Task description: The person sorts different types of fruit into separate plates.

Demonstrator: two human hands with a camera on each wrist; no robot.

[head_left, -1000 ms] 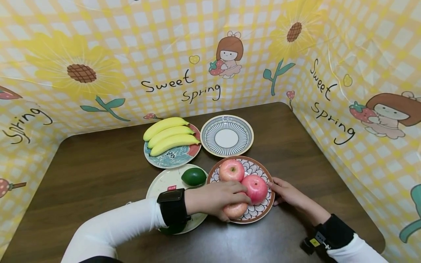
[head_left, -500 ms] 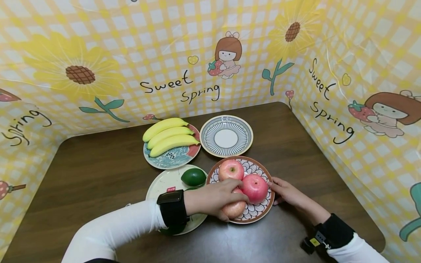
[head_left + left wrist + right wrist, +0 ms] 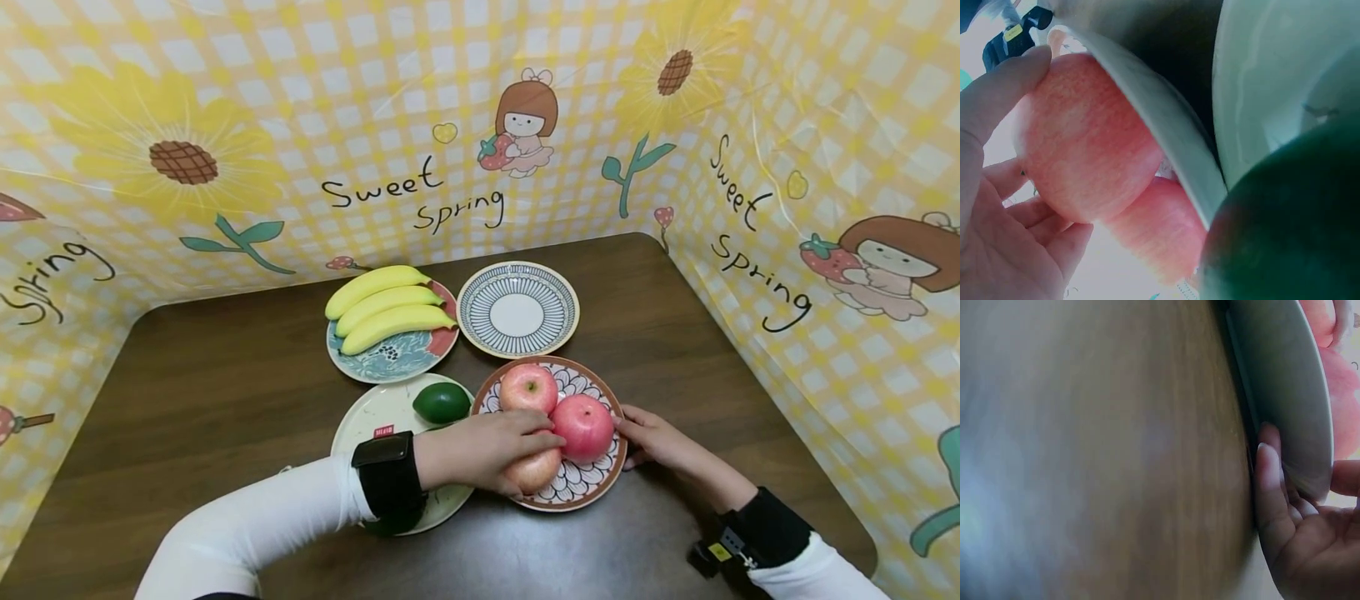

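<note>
My left hand (image 3: 487,450) curls its fingers and thumb round the nearest apple (image 3: 534,472), which sits in a brown-rimmed plate (image 3: 577,497) with a petal pattern. In the left wrist view, the thumb lies on one side of that apple (image 3: 1085,137) and the fingertips on the other. Two more apples share the plate: a pale pink one (image 3: 528,387) at the back and a redder one (image 3: 582,428) to the right. At the plate's right edge, my right hand (image 3: 660,439) pinches the rim, thumb on top and fingers beneath, as the right wrist view shows.
Left of the apples, a cream plate (image 3: 360,429) holds green avocado-like fruits (image 3: 441,403), partly hidden under my left forearm. Behind it, several bananas (image 3: 390,304) lie on a blue-and-red plate (image 3: 382,365). A striped plate (image 3: 517,315) stands at the back. Patterned cloth walls (image 3: 300,108) border the table.
The nearest apple has shifted slightly back and left under my left hand, and its fingers have closed in more round it. My right hand stays on the plate's rim.
</note>
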